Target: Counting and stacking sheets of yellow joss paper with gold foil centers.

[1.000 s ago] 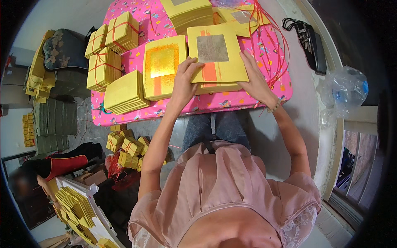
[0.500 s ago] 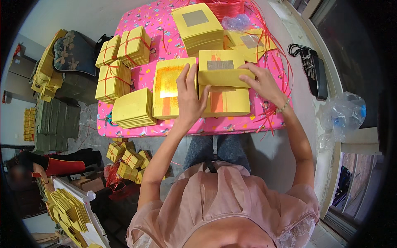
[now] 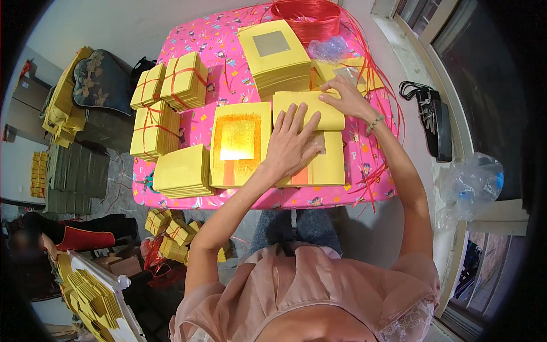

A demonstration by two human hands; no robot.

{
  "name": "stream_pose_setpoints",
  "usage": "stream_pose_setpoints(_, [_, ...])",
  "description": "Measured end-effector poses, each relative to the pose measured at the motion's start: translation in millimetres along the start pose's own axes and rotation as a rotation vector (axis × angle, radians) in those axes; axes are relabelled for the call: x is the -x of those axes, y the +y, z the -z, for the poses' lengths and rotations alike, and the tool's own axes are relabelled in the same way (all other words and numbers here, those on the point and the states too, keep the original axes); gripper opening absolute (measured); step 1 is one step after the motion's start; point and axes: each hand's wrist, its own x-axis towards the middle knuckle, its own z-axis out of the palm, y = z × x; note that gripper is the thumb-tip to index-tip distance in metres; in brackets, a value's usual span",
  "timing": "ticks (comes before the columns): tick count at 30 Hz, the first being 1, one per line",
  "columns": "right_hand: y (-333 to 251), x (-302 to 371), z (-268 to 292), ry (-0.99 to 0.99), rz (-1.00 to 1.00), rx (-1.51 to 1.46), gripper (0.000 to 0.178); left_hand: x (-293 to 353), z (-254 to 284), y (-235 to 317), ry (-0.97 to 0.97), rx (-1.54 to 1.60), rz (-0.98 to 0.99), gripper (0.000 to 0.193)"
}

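Note:
My left hand (image 3: pixel 293 139) lies flat with spread fingers on a folded sheet of yellow joss paper (image 3: pixel 336 118). This sheet rests on a stack of joss paper (image 3: pixel 333 168) at the table's near side. At the fold's upper right edge, my right hand (image 3: pixel 348 101) pinches the sheet between thumb and fingers. Just left stands another stack (image 3: pixel 219 145), with a shiny gold square on top. A folded yellow stack (image 3: pixel 182 168) sits further left. Behind my hands rises a taller stack (image 3: pixel 279 62) bearing a silver square.
Bundles tied with red string (image 3: pixel 183 80) stand on the pink tablecloth (image 3: pixel 213 51) at left. A red string coil (image 3: pixel 307 23) and clear plastic (image 3: pixel 329 48) lie at the back. Keys (image 3: pixel 428 105) rest on the right ledge. Another person's leg (image 3: pixel 114 228) shows at far left.
The upright flap of the sheet is now folded down flat. My left hand has moved right onto it, and my right hand has shifted to its upper edge. The view has tilted slightly.

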Motion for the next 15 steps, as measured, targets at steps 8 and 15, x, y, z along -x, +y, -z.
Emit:
stream_pose_setpoints(8, [-10,-30,-13,-0.109,0.026,-0.062,0.036,-6,-5,-7,-0.059,0.006,0.009,0.072])
stream_pose_setpoints(15, [-11,-26,-21,-0.071,0.091,-0.025,0.03,-9,-7,-12,-0.08,0.043,-0.001,0.071])
